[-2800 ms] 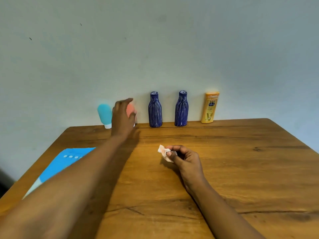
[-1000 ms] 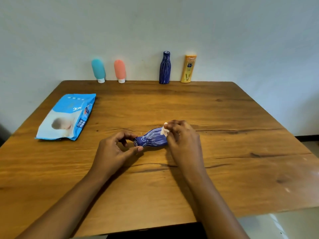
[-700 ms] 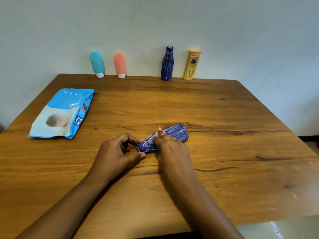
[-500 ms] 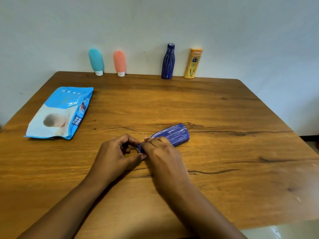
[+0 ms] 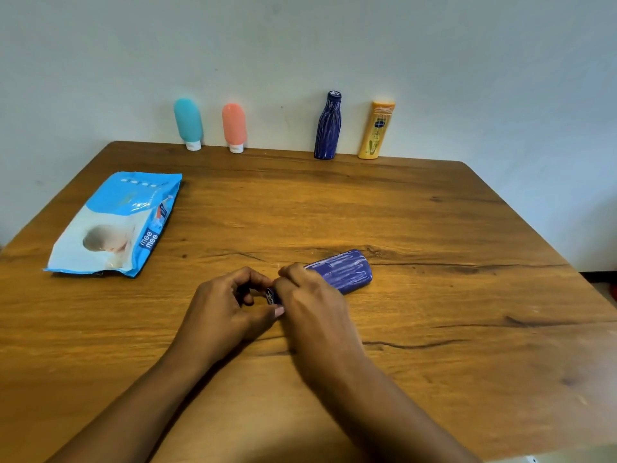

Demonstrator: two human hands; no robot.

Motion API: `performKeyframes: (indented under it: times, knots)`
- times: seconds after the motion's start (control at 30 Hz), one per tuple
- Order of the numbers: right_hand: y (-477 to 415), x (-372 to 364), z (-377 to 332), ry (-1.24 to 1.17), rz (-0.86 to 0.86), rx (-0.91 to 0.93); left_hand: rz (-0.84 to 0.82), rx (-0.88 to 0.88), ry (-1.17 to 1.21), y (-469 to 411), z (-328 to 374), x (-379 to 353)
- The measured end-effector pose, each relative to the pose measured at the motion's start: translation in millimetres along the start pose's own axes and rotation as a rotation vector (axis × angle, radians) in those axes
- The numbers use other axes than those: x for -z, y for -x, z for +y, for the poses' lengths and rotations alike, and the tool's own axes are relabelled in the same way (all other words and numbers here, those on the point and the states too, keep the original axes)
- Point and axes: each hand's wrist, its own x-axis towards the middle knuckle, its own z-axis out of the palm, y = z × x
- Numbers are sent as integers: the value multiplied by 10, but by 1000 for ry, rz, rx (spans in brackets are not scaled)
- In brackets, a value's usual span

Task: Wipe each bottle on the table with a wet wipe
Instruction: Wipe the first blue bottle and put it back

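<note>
Nearest to me, both forearms reach in over the wooden table (image 5: 434, 379). My left hand (image 5: 227, 309) is curled, its fingers pinched on the cap end of the lying bottle (image 5: 344, 270), with the thumb tip showing just under the cap. My right hand (image 5: 310, 305) is closed over the bottle's neck, fingers wrapped together around it; I cannot see the wipe, which would be hidden under that hand if it is there. The bottle is dark blue with pale streaks and lies on its side near the table's middle, cap toward my left, its base pointing right and away from me.

Further out on the left, a blue and white wipes pack (image 5: 117, 225) lies flat on the table, well apart from my hands.

Along the far edge, against the wall (image 5: 300, 45), four containers stand upright: a teal tube (image 5: 188, 123) and a pink tube (image 5: 234, 127), both cap down, then a gap, then a second blue bottle (image 5: 328, 127) and just beside it a yellow bottle (image 5: 376, 130).
</note>
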Motion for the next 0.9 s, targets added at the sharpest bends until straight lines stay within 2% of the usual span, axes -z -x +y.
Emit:
performKeyframes:
  times: [0.17,0.33,0.43,0.53,0.73,0.9]
  knots:
    - [-136,24,167,62,92,-185,10,24,-13,15,47,-9]
    - [64,-98,-64,84,-48,26,-12,-6,11,9,3,8]
    - [81,-28,153,101,-67,-20,12,10,11,21,29,9]
    - [-53,58,337,92,32,-159,9,19,-34,29,77,0]
    - [34,-15,11,31,-40,25,2,-8,-24,42,20,8]
    - [-122,50,329,74,58,-175,17,20,-57,40,50,-8]
